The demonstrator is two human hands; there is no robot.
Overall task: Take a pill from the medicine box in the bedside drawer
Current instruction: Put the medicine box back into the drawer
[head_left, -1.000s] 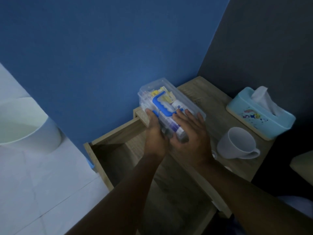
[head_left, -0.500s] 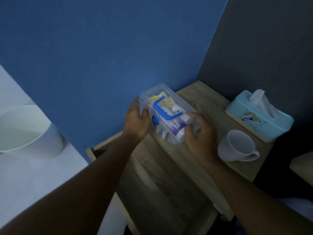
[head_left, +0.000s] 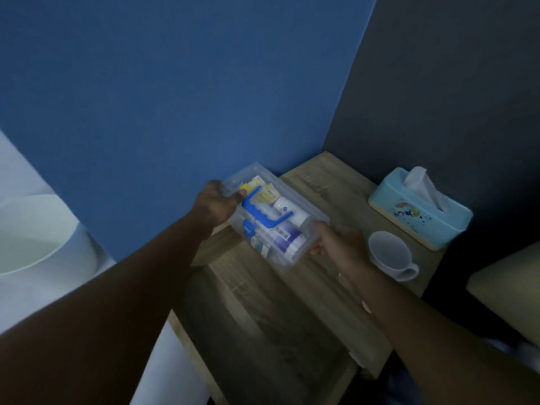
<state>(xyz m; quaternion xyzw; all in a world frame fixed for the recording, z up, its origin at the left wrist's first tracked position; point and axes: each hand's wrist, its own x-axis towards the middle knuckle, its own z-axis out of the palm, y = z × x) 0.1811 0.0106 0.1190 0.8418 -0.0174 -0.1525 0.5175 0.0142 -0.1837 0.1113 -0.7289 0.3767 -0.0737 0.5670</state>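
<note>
A clear plastic medicine box (head_left: pixel 295 211) with a blue handle on its lid is held above the wooden bedside table (head_left: pixel 330 188), over the open drawer (head_left: pixel 263 325). Bottles and small packets show through its walls. My left hand (head_left: pixel 214 204) grips the box's far left end. My right hand (head_left: pixel 336 244) grips its near right end. The lid is shut. No loose pill can be seen.
A white cup (head_left: pixel 390 255) stands on the table right of my right hand. A light blue tissue box (head_left: pixel 418 211) sits behind it by the dark wall. A white bin (head_left: pixel 38 235) stands on the floor at left. A blue wall rises behind the table.
The box came up out of the drawer area and is held higher, level with the table top. My hands moved apart to its two ends.
</note>
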